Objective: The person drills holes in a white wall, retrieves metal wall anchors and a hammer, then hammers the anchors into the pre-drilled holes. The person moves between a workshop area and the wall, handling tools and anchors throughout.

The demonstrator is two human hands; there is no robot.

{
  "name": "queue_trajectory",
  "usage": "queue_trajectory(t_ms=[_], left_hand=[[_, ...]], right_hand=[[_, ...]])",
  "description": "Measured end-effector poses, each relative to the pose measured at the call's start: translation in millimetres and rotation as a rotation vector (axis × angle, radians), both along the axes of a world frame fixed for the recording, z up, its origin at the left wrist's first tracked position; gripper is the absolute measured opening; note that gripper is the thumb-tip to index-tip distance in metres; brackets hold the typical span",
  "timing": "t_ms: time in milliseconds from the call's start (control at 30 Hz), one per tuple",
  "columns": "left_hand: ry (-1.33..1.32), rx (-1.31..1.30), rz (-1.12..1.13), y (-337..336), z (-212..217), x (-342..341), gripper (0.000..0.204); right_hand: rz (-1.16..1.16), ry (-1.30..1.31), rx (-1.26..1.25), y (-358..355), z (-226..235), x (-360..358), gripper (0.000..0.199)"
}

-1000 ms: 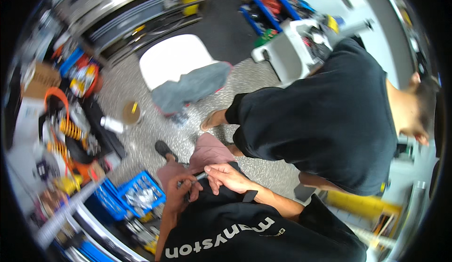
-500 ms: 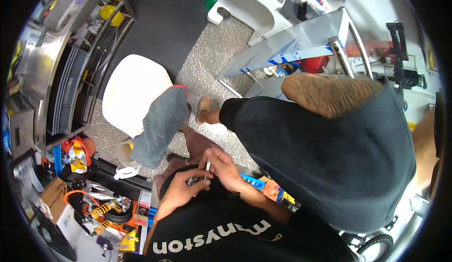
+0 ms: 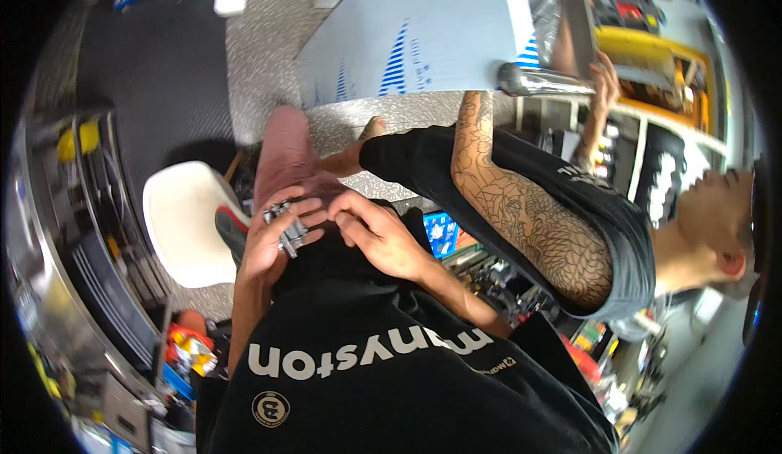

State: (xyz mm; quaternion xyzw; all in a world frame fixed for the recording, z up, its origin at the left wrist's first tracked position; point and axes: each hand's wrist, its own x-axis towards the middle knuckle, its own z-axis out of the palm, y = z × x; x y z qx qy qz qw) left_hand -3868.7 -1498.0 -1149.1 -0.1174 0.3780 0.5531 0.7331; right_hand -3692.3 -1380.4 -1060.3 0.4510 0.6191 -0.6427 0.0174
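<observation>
**Co-worker (image 3: 509,218), big metal panel (image 3: 423,46), handful of small metal parts (image 3: 292,231)**

The co-worker, in black with a tattooed arm, takes up much of the right side, one hand at the far end of the pale metal panel, which carries blue printing and ends in a shiny round tube (image 3: 546,81). A dark ribbed mat (image 3: 155,71) covers the floor at upper left. Below it stands a white chair (image 3: 183,218), near the left forearm. A blue tray (image 3: 441,234) shows just past the right forearm.

The right hand (image 3: 379,238) is half curled, its fingertips near those of the left; whether its grip holds anything, I cannot tell. The left hand (image 3: 269,242) is turned palm up, its grip loosely cupped around the small silvery parts, which lie across its palm and fingers.
</observation>
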Motion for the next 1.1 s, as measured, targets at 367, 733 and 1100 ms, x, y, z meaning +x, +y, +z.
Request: queue_trajectory(t_ms=[367,733,1100], left_hand=[[0.177,-0.019,-0.133,116.7,-24.4,-147.1,0.028],[0.413,0.099,-0.559,195.0,85.0,-184.0,0.02],[0.51,-0.151,-0.804,271.0,103.4,-177.9,0.04]], right_hand=[[0.131,-0.088,0.448,106.2,-11.2,-133.0,0.03],[-0.088,0.331,0.321,126.3,17.9,-145.2,0.062],[-0.538,0.41,0.272,153.9,-3.3,-168.2,0.025]])
